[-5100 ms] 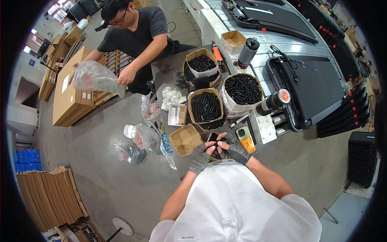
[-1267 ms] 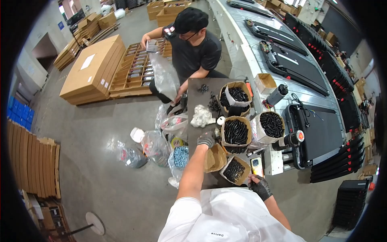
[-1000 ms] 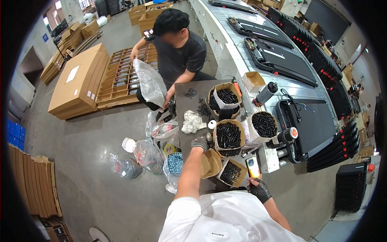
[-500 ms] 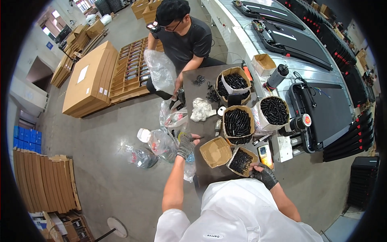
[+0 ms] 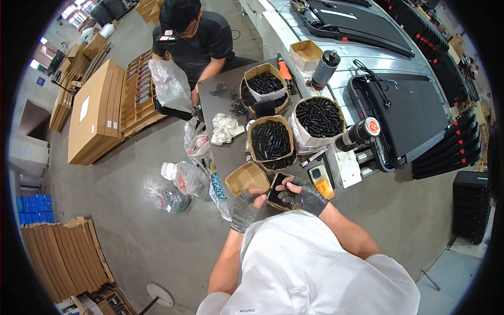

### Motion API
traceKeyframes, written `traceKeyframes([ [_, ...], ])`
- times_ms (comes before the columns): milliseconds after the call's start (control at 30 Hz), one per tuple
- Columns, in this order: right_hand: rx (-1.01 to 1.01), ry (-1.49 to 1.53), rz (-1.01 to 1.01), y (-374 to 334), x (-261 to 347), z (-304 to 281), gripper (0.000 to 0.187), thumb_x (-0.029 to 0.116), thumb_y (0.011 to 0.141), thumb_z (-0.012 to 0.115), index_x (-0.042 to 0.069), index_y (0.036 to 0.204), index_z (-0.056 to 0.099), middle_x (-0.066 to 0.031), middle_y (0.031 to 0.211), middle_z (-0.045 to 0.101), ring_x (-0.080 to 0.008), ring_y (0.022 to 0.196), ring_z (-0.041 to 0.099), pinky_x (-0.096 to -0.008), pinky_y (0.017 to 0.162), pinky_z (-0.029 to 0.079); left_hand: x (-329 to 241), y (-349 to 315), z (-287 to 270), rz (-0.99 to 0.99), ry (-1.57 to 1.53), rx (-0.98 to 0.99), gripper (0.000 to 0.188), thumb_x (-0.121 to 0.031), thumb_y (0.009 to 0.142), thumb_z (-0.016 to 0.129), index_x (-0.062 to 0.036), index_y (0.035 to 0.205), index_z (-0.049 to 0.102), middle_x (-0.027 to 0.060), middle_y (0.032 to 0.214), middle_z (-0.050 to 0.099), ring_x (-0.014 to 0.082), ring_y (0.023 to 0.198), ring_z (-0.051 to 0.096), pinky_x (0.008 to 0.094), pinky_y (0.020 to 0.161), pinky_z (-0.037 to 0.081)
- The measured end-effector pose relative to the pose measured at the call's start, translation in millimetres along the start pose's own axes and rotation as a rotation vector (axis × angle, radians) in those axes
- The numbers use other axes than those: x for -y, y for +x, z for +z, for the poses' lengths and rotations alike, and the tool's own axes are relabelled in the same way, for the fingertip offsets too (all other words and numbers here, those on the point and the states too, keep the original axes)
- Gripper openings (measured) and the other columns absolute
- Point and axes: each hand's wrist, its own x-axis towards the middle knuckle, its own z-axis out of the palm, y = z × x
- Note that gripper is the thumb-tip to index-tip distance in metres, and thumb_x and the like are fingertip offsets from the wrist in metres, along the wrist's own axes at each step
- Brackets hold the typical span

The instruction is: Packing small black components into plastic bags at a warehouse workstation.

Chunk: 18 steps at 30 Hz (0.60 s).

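My left hand [image 5: 247, 211], in a dark fingerless glove, is closed in a pinch at the near edge of the table, apparently on a small black rod-shaped part. Beside it my right hand [image 5: 305, 196], gloved alike, curls its thumb and fingers together over a small cardboard box [image 5: 285, 206] of little black rings. Whatever sits between the right fingertips is too small to make out. Touching that box on the left is an open cardboard box [image 5: 245, 179] with its brown bottom showing. Beyond them stands a box of black rod-like parts [image 5: 271, 140].
More black parts fill a bag-lined box [image 5: 319, 116] and stacked boxes [image 5: 264, 84]. A yellow-edged handheld device [image 5: 320, 179], white rag [image 5: 226, 129] and orange-handled tool [image 5: 284, 69] lie around. A co-worker [image 5: 197, 39] holds a plastic bag. Right is a conveyor [image 5: 341, 63] with black treadmill-like frames.
My left hand has moved in from the table's left edge to meet my right hand. The right hand has shifted from the ring box's side to above it. The view has swung right.
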Motion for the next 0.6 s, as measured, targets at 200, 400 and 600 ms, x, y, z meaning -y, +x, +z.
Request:
traceKeyframes([
  [200, 0.098, 0.362, 0.051, -3.3, 3.0, -12.0, 0.013, 0.014, 0.088, 0.053, 0.007, 0.099, 0.056, -0.0224, 0.126, 0.055, -0.0303, 0.103, 0.063, -0.0401, 0.095, 0.05, -12.8, -3.6, 26.0, 0.007, -0.041, -0.013, 0.022, -0.015, 0.086, 0.065, 0.0005, 0.101, 0.065, 0.0067, 0.09, 0.066, 0.0143, 0.085, 0.06, 0.0276, 0.079, 0.047],
  [400, 0.016, 0.331, 0.084, 1.4, 4.2, -21.4, 0.012, 0.017, 0.09, 0.053, 0.006, 0.092, 0.057, -0.0212, 0.122, 0.057, -0.0284, 0.104, 0.062, -0.0373, 0.095, 0.05, -23.6, 0.1, 28.1, -0.024, 0.007, -0.005, 0.019, -0.013, 0.086, 0.064, 0.0001, 0.099, 0.065, 0.0079, 0.092, 0.066, 0.0166, 0.087, 0.06, 0.029, 0.08, 0.047],
  [600, 0.077, 0.218, -0.063, 1.1, 4.3, -18.8, 0.028, 0.017, 0.092, 0.05, 0.0, 0.113, 0.056, -0.0187, 0.122, 0.058, -0.0254, 0.111, 0.058, -0.035, 0.1, 0.045, -24.0, 6.1, 29.1, 0.155, 0.178, 0.041, 0.017, -0.012, 0.086, 0.064, -0.0014, 0.099, 0.066, 0.0107, 0.093, 0.064, 0.0214, 0.09, 0.061, 0.0313, 0.081, 0.047],
])
